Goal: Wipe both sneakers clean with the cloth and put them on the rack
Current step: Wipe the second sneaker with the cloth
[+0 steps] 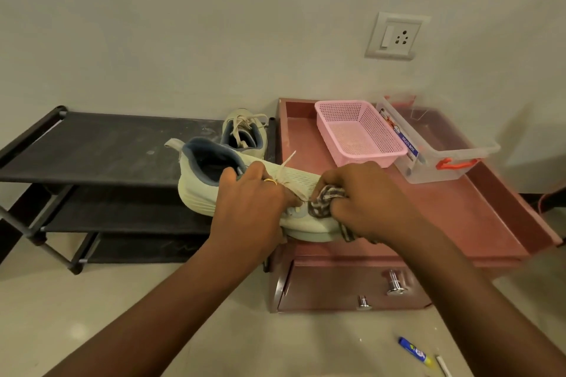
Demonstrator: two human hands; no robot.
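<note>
A pale green sneaker (pixel 202 190) with a blue lining is held in the air between the black rack (pixel 107 147) and the pink table (pixel 459 208). My left hand (pixel 254 208) grips its middle by the laces. My right hand (pixel 370 202) holds a bunched striped cloth (pixel 321 202) pressed against the sneaker's toe side. The second sneaker (pixel 245 131) stands on the rack's top shelf at its right end, heel toward me.
A pink mesh basket (pixel 358 131) and a clear plastic box (pixel 435 156) with red latches sit on the pink table. Its drawer (pixel 352 288) hangs slightly open below. A blue tube (pixel 416 353) lies on the floor. A wall socket (pixel 395 37) is above.
</note>
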